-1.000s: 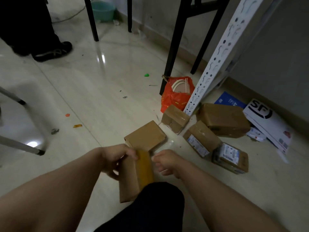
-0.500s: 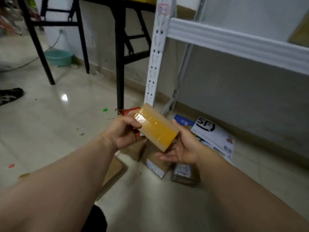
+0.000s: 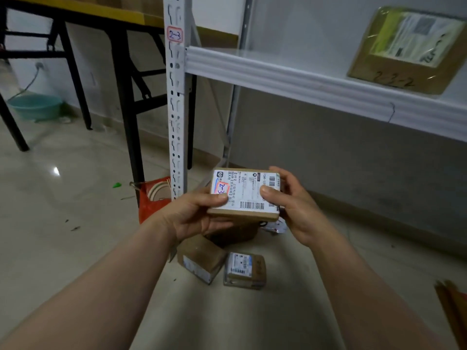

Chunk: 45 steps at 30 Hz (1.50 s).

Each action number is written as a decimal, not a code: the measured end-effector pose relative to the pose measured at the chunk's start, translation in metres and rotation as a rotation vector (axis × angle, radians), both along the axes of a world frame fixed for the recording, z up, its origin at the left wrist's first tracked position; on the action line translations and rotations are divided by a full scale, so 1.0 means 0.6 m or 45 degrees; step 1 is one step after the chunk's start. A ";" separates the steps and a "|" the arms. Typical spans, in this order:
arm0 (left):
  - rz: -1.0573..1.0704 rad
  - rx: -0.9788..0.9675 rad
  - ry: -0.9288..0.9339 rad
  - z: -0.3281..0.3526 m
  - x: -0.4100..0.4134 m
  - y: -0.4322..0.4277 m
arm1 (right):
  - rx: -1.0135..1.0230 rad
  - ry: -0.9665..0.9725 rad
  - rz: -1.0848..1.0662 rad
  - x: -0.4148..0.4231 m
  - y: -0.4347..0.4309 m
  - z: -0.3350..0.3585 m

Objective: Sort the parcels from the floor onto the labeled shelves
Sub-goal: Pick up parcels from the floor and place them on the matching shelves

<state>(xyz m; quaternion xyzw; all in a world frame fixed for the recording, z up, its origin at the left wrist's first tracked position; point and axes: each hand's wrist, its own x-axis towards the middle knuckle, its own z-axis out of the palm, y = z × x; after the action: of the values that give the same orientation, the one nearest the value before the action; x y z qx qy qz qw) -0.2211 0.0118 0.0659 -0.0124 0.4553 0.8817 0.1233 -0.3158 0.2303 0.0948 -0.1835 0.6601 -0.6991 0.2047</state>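
Below white metal shelf (image 3: pixel 303 80), gripping flat brown cardboard parcel (image 3: pixel 246 195) with left hand (image 3: pixel 194 215), right hand (image 3: pixel 299 210); reading label, shelving probably next.

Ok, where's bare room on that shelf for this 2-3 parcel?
The shelf board is bare from the upright post tagged 2-3 to the taped parcel on the right. The floor under the left hand and right hand is crowded: a brown parcel and a blue-labelled parcel lie close together, another partly hidden behind the held parcel.
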 end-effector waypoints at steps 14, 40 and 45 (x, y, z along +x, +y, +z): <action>0.172 0.110 0.246 0.051 -0.023 0.029 | 0.099 -0.040 -0.023 -0.001 0.014 0.023; 0.293 -0.536 0.238 0.128 -0.005 0.077 | -0.209 0.103 -0.088 0.020 0.029 0.084; 0.370 -0.501 0.405 0.163 -0.019 0.129 | -0.278 0.250 -0.196 0.029 0.069 0.133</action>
<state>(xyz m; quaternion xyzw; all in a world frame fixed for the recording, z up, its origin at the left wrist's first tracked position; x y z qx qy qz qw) -0.2325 0.0892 0.1639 0.0372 0.6245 0.7758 -0.0822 -0.2983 0.2716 0.1748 -0.2208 0.6093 -0.7589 0.0639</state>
